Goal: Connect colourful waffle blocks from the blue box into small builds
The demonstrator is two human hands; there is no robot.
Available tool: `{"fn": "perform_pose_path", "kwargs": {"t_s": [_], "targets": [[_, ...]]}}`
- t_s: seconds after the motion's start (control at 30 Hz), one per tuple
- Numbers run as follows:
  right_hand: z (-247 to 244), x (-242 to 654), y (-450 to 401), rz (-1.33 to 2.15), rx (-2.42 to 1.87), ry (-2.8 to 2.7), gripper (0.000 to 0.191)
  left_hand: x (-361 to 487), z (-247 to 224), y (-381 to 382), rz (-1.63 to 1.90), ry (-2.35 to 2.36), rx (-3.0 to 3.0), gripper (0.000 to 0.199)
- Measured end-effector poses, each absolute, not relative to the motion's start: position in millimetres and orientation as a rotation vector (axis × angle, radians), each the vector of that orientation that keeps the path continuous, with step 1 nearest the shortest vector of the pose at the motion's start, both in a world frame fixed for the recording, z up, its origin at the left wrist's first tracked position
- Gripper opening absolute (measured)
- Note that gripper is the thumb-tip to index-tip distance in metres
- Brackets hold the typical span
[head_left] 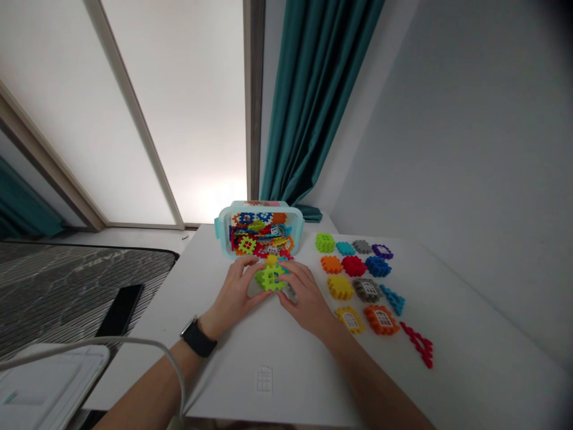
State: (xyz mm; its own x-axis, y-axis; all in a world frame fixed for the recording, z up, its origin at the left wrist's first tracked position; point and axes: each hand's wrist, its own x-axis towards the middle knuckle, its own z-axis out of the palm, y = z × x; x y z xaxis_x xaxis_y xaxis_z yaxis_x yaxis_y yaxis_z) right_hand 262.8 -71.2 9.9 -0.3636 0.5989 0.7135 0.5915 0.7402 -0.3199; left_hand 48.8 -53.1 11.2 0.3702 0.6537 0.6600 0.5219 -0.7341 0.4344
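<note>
A lime-green window-shaped building tile (268,285) is held between both hands, close to the front of the bin. My left hand (233,291) grips its left side with curled fingers and thumb. On the opposite side, my right hand (305,294) pinches it between thumb and fingers. Yellow and blue bits show just behind the tile; whether they join it I cannot tell. The light-blue bin (296,224) lies with its opening toward me, full of mixed tiles, among them another lime one (246,244).
Sorted piles stand on the right of the white table (215,388), including red tiles (353,266), blue tiles (378,266) and orange tiles (381,319). A white lattice piece (264,379) lies near the front edge. A pale cable (134,340) crosses my left forearm.
</note>
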Motion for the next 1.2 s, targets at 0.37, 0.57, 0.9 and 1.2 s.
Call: {"fn": "perform_pose_path", "kwargs": {"t_s": [0.37,0.57,0.9,1.2], "targets": [[17,265,-76,0.342,-0.997,-1.992,0.016,50,10,-51,1.288,1.027,2.399,0.043],[15,261,-75,0.805,-1.035,-1.77,0.015,51,15,-52,1.106,0.953,2.316,0.016],[15,251,-71,1.376,-0.991,-1.234,0.035,65,22,-57,0.838,0.797,1.493,0.043],[12,252,-71,1.415,-0.941,-1.196,0.036,64,17,-55,0.817,0.753,1.287,0.04]]}}
